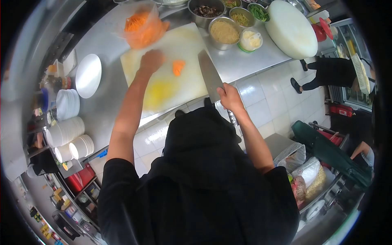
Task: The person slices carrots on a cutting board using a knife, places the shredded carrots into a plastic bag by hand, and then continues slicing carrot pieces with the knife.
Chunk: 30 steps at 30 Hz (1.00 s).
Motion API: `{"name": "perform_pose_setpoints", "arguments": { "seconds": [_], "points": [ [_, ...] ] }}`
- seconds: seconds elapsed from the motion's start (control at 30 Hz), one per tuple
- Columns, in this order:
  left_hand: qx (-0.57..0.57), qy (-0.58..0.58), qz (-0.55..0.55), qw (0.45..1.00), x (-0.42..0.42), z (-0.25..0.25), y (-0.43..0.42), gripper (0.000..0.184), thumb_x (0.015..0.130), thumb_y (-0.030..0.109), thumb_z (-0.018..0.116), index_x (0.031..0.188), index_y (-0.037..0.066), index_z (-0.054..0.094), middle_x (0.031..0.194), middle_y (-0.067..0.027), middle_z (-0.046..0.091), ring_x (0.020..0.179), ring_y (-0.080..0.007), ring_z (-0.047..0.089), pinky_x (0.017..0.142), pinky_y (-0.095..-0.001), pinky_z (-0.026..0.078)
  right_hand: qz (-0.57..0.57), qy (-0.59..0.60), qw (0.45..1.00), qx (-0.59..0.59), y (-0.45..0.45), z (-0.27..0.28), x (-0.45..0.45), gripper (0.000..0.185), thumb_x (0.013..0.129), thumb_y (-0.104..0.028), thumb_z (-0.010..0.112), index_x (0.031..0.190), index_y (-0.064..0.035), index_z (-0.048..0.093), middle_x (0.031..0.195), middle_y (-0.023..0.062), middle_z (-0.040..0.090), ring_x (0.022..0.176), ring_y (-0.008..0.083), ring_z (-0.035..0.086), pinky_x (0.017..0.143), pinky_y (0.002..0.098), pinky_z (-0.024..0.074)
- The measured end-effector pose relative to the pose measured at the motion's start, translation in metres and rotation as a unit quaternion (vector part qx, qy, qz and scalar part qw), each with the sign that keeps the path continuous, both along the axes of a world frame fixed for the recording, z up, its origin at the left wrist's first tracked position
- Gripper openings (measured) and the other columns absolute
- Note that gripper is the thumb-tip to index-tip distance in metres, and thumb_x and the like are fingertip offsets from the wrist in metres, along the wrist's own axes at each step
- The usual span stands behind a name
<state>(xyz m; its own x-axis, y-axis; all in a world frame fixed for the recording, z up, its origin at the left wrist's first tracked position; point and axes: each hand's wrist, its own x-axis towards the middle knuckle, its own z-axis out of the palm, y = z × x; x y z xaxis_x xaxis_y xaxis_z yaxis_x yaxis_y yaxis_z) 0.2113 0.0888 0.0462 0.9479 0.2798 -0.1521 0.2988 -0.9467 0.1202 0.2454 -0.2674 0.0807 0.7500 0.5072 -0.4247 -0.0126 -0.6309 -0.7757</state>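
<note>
My right hand is closed around a cleaver, close to where its blade meets the handle. The broad blade points away from me over the right edge of a white cutting board. Above the board's left half is my left hand, blurred by motion, so its fingers do not show clearly. Just right of it lies a small piece of orange carrot. A yellow blur marks the board's near part. Beyond my left hand stands a clear tub with shredded carrot, with more orange at its base.
Steel bowls, one with a tan filling, line the back right beside a thick round white block. An oval white plate and stacked white bowls sit at left. A person in black stands at right.
</note>
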Motion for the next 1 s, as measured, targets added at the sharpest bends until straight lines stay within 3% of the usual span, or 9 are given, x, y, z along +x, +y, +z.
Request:
{"name": "perform_pose_setpoints", "arguments": {
  "seconds": [0.27, 0.33, 0.4, 0.47, 0.7, 0.77, 0.8, 0.87, 1.0],
  "points": [
    [-0.231, 0.173, 0.127, 0.949, -0.046, 0.019, -0.026, 0.033, 0.078, 0.033, 0.064, 0.097, 0.006, 0.071, 0.092, -0.0179, 0.069, 0.086, -0.0345, 0.066, 0.079, -0.0419, 0.053, -0.014, 0.006, 1.0, 0.014, -0.001, -0.005, -0.005, 0.028, 0.096, -0.018, 0.05, 0.087, 0.0086, 0.053, 0.066, 0.0239, 0.059, 0.047, 0.0293, 0.061, 0.048, 0.0415, 0.048],
    [-0.088, -0.12, 0.137, 0.979, -0.043, -0.012, -0.032, 0.029, 0.071, 0.022, 0.078, 0.095, 0.008, 0.07, 0.098, -0.0121, 0.068, 0.093, -0.0277, 0.064, 0.082, -0.0373, 0.051, -0.01, 0.01, 1.0, -0.004, -0.001, -0.003, -0.003, 0.028, 0.096, -0.018, 0.05, 0.087, 0.0081, 0.053, 0.066, 0.0233, 0.059, 0.047, 0.0286, 0.061, 0.048, 0.0412, 0.048],
    [-0.175, -0.182, 0.012, 0.968, -0.017, -0.008, -0.046, 0.031, 0.073, 0.025, 0.076, 0.098, 0.008, 0.071, 0.101, -0.0138, 0.067, 0.096, -0.0288, 0.063, 0.085, -0.0378, 0.051, -0.001, 0.014, 1.0, -0.02, 0.0, 0.0, -0.002, 0.027, 0.096, -0.018, 0.05, 0.088, 0.0077, 0.054, 0.066, 0.0227, 0.06, 0.047, 0.0278, 0.061, 0.048, 0.0409, 0.0479],
    [-0.079, -0.024, -0.017, 0.996, 0.005, 0.018, -0.079, 0.029, 0.074, 0.021, 0.072, 0.1, 0.007, 0.071, 0.1, -0.0149, 0.067, 0.096, -0.0311, 0.062, 0.086, -0.0391, 0.051, 0.01, 0.019, 1.0, -0.015, 0.001, 0.005, 0.001, 0.026, 0.096, -0.018, 0.05, 0.089, 0.0072, 0.054, 0.067, 0.022, 0.06, 0.046, 0.0266, 0.06, 0.047, 0.0404, 0.0478],
    [-0.028, 0.072, -0.027, 0.997, 0.038, -0.025, -0.054, 0.031, 0.074, 0.008, 0.063, 0.104, 0.008, 0.071, 0.095, -0.0175, 0.067, 0.091, -0.0345, 0.064, 0.084, -0.041, 0.052, -0.003, 0.015, 1.0, -0.003, -0.003, -0.007, -0.002, 0.026, 0.096, -0.018, 0.051, 0.087, 0.0064, 0.054, 0.064, 0.02, 0.059, 0.044, 0.0259, 0.058, 0.046, 0.0396, 0.0463],
    [-0.101, -0.132, -0.08, 0.983, 0.028, -0.021, -0.027, 0.03, 0.077, 0.008, 0.062, 0.106, 0.008, 0.071, 0.092, -0.0149, 0.068, 0.086, -0.0313, 0.066, 0.081, -0.0391, 0.053, 0.0, 0.008, 1.0, -0.009, -0.003, -0.006, -0.001, 0.027, 0.096, -0.019, 0.051, 0.086, 0.0059, 0.053, 0.062, 0.0197, 0.059, 0.044, 0.0258, 0.058, 0.045, 0.0392, 0.0454],
    [-0.098, -0.129, -0.079, 0.984, 0.018, -0.01, -0.016, 0.03, 0.077, 0.008, 0.062, 0.106, 0.008, 0.071, 0.092, -0.0149, 0.068, 0.086, -0.0313, 0.066, 0.081, -0.0391, 0.053, 0.001, 0.011, 1.0, -0.006, -0.003, -0.004, -0.004, 0.027, 0.096, -0.019, 0.051, 0.086, 0.0059, 0.053, 0.062, 0.0197, 0.059, 0.044, 0.0258, 0.058, 0.045, 0.0392, 0.0454],
    [-0.384, 0.004, 0.147, 0.912, -0.005, 0.02, -0.007, 0.031, 0.08, 0.008, 0.063, 0.11, 0.006, 0.069, 0.088, -0.0103, 0.068, 0.082, -0.0272, 0.067, 0.08, -0.035, 0.053, -0.018, 0.03, 0.999, 0.024, -0.003, 0.001, -0.008, 0.026, 0.096, -0.019, 0.052, 0.086, 0.0054, 0.054, 0.061, 0.0198, 0.058, 0.043, 0.025, 0.057, 0.046, 0.0395, 0.0449],
    [-0.335, -0.035, 0.06, 0.94, -0.055, 0.012, -0.016, 0.024, 0.086, 0.025, 0.054, 0.084, 0.009, 0.071, 0.086, -0.0117, 0.069, 0.083, -0.0317, 0.064, 0.079, -0.0401, 0.051, 0.011, 0.031, 0.999, 0.044, 0.011, 0.007, -0.023, 0.025, 0.094, -0.019, 0.053, 0.086, 0.0052, 0.056, 0.067, 0.0237, 0.06, 0.055, 0.034, 0.061, 0.055, 0.0434, 0.0474]
  ]
}}
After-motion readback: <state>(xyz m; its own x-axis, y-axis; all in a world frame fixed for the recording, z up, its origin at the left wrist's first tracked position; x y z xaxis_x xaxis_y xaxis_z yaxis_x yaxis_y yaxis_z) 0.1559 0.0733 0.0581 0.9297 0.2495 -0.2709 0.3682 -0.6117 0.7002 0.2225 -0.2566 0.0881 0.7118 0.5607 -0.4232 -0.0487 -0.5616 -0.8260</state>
